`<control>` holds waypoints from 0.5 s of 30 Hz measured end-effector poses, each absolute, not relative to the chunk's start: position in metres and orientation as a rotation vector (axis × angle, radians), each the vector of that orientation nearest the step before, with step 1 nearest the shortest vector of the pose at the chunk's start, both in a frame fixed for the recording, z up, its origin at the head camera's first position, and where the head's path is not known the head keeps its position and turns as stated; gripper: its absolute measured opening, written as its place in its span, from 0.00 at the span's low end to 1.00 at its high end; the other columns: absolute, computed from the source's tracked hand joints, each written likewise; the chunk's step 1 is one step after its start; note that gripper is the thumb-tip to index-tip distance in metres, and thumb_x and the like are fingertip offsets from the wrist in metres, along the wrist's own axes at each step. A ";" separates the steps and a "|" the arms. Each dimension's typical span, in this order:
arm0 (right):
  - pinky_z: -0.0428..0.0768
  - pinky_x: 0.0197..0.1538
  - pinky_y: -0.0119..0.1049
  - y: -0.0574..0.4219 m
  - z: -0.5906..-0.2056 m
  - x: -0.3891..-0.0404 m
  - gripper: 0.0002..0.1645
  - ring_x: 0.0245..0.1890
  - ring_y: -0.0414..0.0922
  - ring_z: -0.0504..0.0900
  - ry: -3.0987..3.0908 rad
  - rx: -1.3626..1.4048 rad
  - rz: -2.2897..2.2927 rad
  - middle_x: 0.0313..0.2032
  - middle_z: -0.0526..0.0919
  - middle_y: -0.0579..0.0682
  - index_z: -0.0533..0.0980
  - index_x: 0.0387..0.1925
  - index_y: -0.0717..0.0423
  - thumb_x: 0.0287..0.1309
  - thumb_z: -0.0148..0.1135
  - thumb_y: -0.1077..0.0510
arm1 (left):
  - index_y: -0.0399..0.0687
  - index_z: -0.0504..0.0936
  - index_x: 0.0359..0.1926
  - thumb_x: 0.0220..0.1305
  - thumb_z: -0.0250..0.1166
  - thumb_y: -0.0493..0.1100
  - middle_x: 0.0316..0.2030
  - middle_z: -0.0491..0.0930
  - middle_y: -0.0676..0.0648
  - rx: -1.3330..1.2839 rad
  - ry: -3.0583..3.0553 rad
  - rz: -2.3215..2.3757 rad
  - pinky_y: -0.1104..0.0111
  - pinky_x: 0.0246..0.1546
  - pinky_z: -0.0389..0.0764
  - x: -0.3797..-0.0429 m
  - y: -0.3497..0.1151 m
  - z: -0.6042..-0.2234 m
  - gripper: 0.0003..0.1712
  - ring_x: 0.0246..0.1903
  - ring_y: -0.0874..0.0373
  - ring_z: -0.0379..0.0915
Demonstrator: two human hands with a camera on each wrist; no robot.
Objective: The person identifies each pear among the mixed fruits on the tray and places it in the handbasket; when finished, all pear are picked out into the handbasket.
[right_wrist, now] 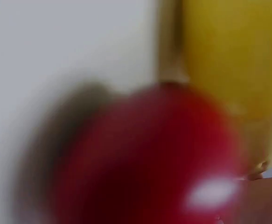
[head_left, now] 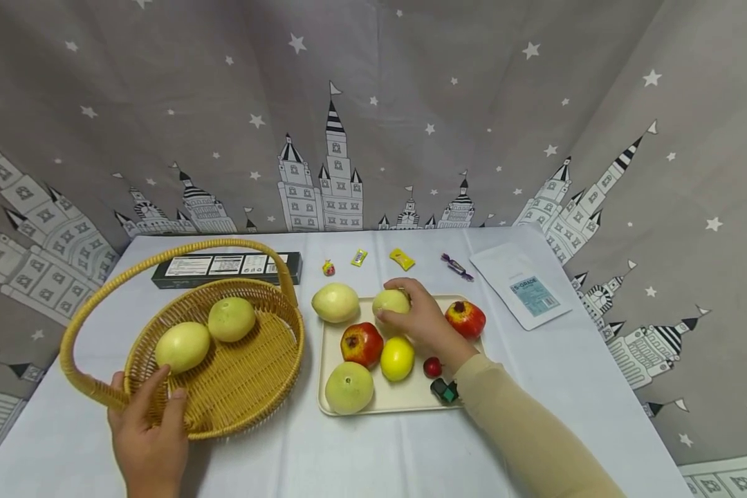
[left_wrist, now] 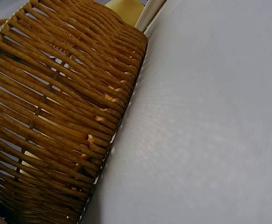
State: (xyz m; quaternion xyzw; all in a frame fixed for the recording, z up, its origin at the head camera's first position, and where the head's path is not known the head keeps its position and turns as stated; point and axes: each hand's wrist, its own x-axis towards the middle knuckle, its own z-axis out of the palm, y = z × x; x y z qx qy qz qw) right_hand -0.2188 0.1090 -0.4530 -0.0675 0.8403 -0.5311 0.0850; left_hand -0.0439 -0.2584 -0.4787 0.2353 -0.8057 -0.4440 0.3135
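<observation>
My left hand (head_left: 149, 436) grips the near-left rim of a wicker basket (head_left: 249, 387), fingers over the edge by the foot of its tall handle. Inside the basket are two pale yellow-green fruits, one oval (head_left: 182, 347) and one rounder (head_left: 232, 319). At the back of a cream tray (head_left: 373, 408), my right hand (head_left: 426, 321) holds a pale green round fruit (head_left: 391, 301) between thumb and fingers. Nearby on the tray lie a pomegranate (head_left: 362, 344), a lemon (head_left: 398, 358) and a larger pale green fruit (head_left: 349, 388). A red cherry-like fruit (right_wrist: 149, 158) looms in the right wrist view.
Another pale yellow fruit (head_left: 335, 303) sits at the tray's back-left corner, a second pomegranate (head_left: 465, 319) at its back right. A dark green-black item (head_left: 444, 391) lies by my right sleeve. Behind are a black box (head_left: 227, 268), wrapped candies (head_left: 402, 259) and a white pouch (head_left: 521, 286).
</observation>
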 end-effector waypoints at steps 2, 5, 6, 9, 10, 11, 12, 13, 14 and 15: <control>0.75 0.55 0.43 0.106 -0.445 -0.218 0.32 0.53 0.46 0.73 2.500 -0.271 -1.606 0.61 0.67 0.39 0.72 0.56 0.34 0.48 0.74 0.46 | 0.51 0.81 0.57 0.61 0.64 0.38 0.72 0.54 0.48 0.632 -2.133 -1.167 0.68 0.68 0.45 -0.043 -0.258 -0.479 0.22 0.71 0.64 0.42; 0.76 0.54 0.42 0.096 -0.427 -0.215 0.30 0.52 0.45 0.74 2.502 -0.460 -1.609 0.59 0.69 0.37 0.73 0.56 0.35 0.49 0.72 0.47 | 0.51 0.81 0.57 0.61 0.64 0.38 0.72 0.54 0.48 0.634 -2.135 -1.168 0.68 0.68 0.45 -0.043 -0.258 -0.480 0.22 0.71 0.63 0.43; 0.76 0.53 0.41 0.091 -0.420 -0.212 0.30 0.51 0.44 0.74 2.495 -0.548 -1.594 0.59 0.69 0.37 0.73 0.56 0.37 0.50 0.72 0.47 | 0.51 0.81 0.57 0.61 0.64 0.38 0.72 0.54 0.48 0.633 -2.135 -1.169 0.68 0.68 0.45 -0.043 -0.258 -0.480 0.22 0.71 0.63 0.43; 0.77 0.50 0.40 0.072 -0.399 -0.204 0.28 0.50 0.43 0.74 2.447 -0.850 -1.510 0.57 0.71 0.36 0.74 0.55 0.41 0.50 0.71 0.50 | 0.51 0.81 0.57 0.61 0.64 0.38 0.73 0.54 0.49 0.633 -2.135 -1.170 0.68 0.68 0.45 -0.042 -0.258 -0.480 0.22 0.71 0.63 0.43; 0.78 0.49 0.39 0.065 -0.393 -0.201 0.28 0.49 0.42 0.74 2.411 -0.948 -1.479 0.57 0.72 0.36 0.74 0.55 0.43 0.50 0.71 0.51 | 0.51 0.81 0.58 0.61 0.64 0.38 0.73 0.53 0.49 0.635 -2.136 -1.169 0.68 0.68 0.45 -0.042 -0.258 -0.480 0.22 0.71 0.63 0.43; 0.78 0.48 0.38 0.056 -0.387 -0.198 0.28 0.49 0.41 0.74 2.367 -1.046 -1.454 0.56 0.72 0.36 0.74 0.55 0.44 0.50 0.71 0.52 | 0.52 0.81 0.58 0.61 0.64 0.38 0.73 0.54 0.49 0.636 -2.138 -1.163 0.68 0.68 0.45 -0.042 -0.258 -0.480 0.22 0.71 0.63 0.43; 0.78 0.47 0.37 0.048 -0.381 -0.195 0.28 0.49 0.40 0.73 2.323 -1.125 -1.425 0.56 0.72 0.36 0.75 0.55 0.44 0.50 0.71 0.53 | 0.52 0.81 0.58 0.62 0.64 0.38 0.73 0.54 0.49 0.639 -2.140 -1.158 0.68 0.68 0.45 -0.042 -0.258 -0.480 0.22 0.71 0.64 0.43; 0.78 0.46 0.35 0.039 -0.376 -0.192 0.28 0.49 0.39 0.73 2.280 -1.198 -1.400 0.55 0.73 0.36 0.75 0.54 0.44 0.50 0.71 0.54 | 0.52 0.81 0.58 0.62 0.64 0.39 0.73 0.54 0.49 0.641 -2.139 -1.158 0.68 0.68 0.46 -0.042 -0.258 -0.480 0.22 0.71 0.64 0.43; 0.78 0.45 0.34 0.029 -0.371 -0.189 0.28 0.50 0.37 0.72 2.239 -1.259 -1.379 0.55 0.73 0.36 0.75 0.54 0.44 0.50 0.71 0.53 | 0.52 0.81 0.58 0.62 0.64 0.39 0.72 0.54 0.49 0.641 -2.138 -1.156 0.68 0.68 0.46 -0.042 -0.258 -0.480 0.22 0.71 0.64 0.43; 0.78 0.45 0.32 0.019 -0.366 -0.187 0.28 0.50 0.36 0.72 2.203 -1.304 -1.361 0.55 0.73 0.36 0.75 0.55 0.44 0.50 0.71 0.53 | 0.52 0.81 0.58 0.62 0.64 0.39 0.72 0.54 0.49 0.639 -2.137 -1.158 0.68 0.68 0.46 -0.042 -0.258 -0.480 0.22 0.71 0.64 0.43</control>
